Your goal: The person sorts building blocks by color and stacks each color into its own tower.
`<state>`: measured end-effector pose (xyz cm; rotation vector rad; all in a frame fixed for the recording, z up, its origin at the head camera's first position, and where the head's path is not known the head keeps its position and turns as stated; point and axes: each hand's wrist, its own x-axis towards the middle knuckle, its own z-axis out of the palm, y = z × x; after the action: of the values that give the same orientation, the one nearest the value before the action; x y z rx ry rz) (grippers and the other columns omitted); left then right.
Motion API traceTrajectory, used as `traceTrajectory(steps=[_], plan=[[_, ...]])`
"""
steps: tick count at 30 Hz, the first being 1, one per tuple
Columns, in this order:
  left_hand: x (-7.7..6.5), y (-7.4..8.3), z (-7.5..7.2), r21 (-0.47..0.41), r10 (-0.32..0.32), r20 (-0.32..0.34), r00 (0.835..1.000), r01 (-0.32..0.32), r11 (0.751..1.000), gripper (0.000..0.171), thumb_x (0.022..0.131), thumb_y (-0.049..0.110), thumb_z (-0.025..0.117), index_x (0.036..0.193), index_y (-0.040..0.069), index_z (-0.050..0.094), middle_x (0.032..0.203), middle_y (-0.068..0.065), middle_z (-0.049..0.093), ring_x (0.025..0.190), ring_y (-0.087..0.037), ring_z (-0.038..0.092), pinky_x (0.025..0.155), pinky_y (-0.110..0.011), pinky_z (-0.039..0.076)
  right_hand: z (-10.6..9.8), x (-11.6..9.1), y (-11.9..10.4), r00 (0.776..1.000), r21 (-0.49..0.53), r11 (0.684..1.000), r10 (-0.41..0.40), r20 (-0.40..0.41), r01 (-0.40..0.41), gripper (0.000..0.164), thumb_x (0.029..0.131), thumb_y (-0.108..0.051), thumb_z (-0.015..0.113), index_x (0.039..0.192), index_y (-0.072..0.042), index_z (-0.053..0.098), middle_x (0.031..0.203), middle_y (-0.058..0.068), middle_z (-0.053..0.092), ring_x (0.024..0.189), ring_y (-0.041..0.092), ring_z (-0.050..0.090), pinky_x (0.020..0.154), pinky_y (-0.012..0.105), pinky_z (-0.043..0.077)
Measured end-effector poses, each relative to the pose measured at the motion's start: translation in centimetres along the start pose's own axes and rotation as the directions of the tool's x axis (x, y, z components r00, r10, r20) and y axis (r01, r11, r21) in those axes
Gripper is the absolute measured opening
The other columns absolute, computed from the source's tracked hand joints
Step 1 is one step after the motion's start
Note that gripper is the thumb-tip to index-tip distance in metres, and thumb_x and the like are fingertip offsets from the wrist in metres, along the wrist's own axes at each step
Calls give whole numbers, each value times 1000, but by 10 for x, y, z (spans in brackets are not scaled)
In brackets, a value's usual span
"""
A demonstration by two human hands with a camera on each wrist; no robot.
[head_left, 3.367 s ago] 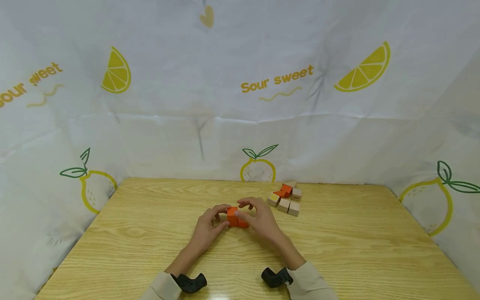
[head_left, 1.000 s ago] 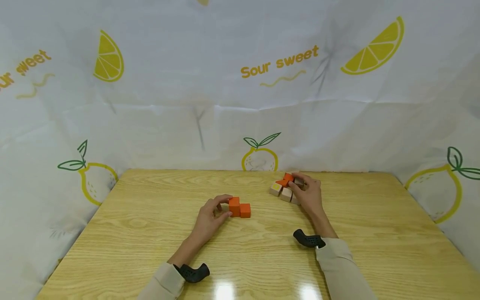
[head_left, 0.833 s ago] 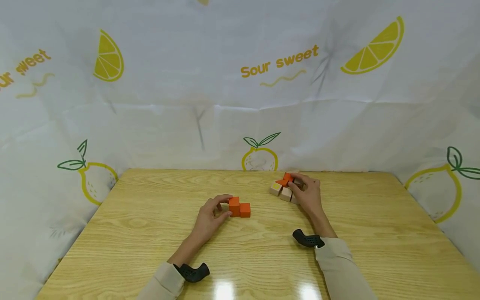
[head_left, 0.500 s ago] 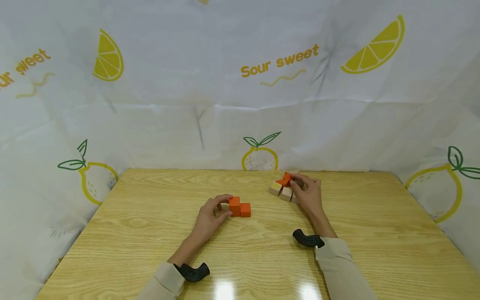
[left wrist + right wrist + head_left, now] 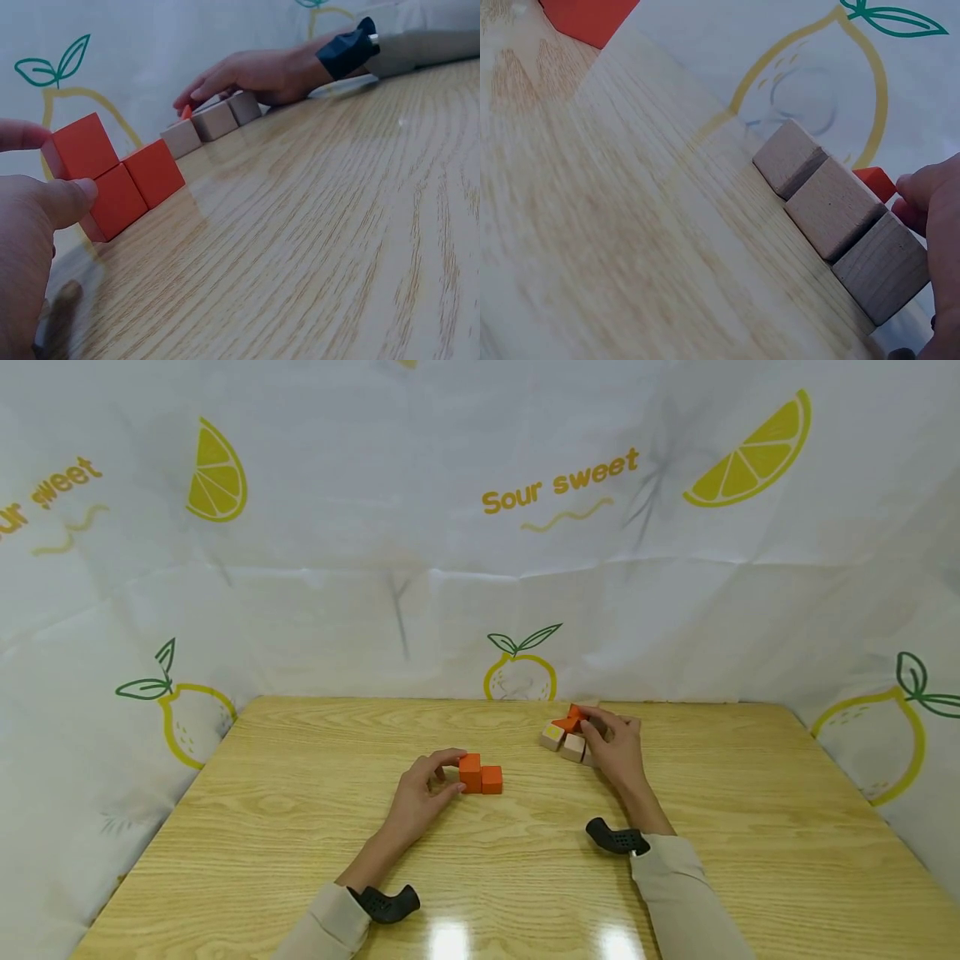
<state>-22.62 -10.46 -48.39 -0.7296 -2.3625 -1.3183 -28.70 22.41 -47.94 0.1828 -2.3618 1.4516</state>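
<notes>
Two orange cubes [image 5: 470, 774] are stacked at mid-table, with a third orange cube [image 5: 492, 780] against their right side. My left hand [image 5: 415, 795] holds the stack from the left, its thumb [image 5: 75, 196] on the near side and a finger at the upper cube [image 5: 84, 146]. At the block group farther right, my right hand [image 5: 618, 750] pinches a small orange block [image 5: 576, 712] between thumb and forefinger. Another orange piece [image 5: 564, 724] with a pointed end lies beside it. The right fingers partly hide the group; the right wrist view shows only part of an orange block [image 5: 876, 182].
Pale wooden cubes [image 5: 573, 747] form the front of the group, and one at its left has a yellow mark [image 5: 553, 732]. A white lemon-print cloth [image 5: 375, 635] hangs behind the wooden table [image 5: 315, 777]. Each wrist wears a black mount [image 5: 617, 837].
Since the earliest frame, my right hand has left the orange cubes and moved right to the block group. Over the last second, the small orange block turns slightly in its fingers; my left hand stays.
</notes>
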Motion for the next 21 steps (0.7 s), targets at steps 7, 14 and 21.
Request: traceTrajectory(steps=[7,14,21], plan=[[0,1,0,-1,3,-6,1000,-3,1000,48,83,8,75,127,19,60,108,4,65,78,-19,50,63,-28,38,1,0,-3,998,-71,996,-57,-16,55,28,97,-15,59,122,-5,65,107,21,61,93,25,24,73,40,21],[0,0,0,0,-9,-2,1000,9,1000,47,84,9,74,127,19,61,109,5,65,77,-18,49,63,-28,38,0,0,-3,989,-155,986,-80,-126,60,20,95,-12,61,109,-4,71,98,24,57,91,28,25,72,41,18],[0,1,1,4,12,-12,1000,-12,1000,49,82,8,75,127,19,60,108,4,66,76,-18,49,62,-28,37,-2,0,-4,994,-93,996,-18,-110,7,31,90,-16,69,117,-2,67,114,20,57,103,28,30,80,40,29]])
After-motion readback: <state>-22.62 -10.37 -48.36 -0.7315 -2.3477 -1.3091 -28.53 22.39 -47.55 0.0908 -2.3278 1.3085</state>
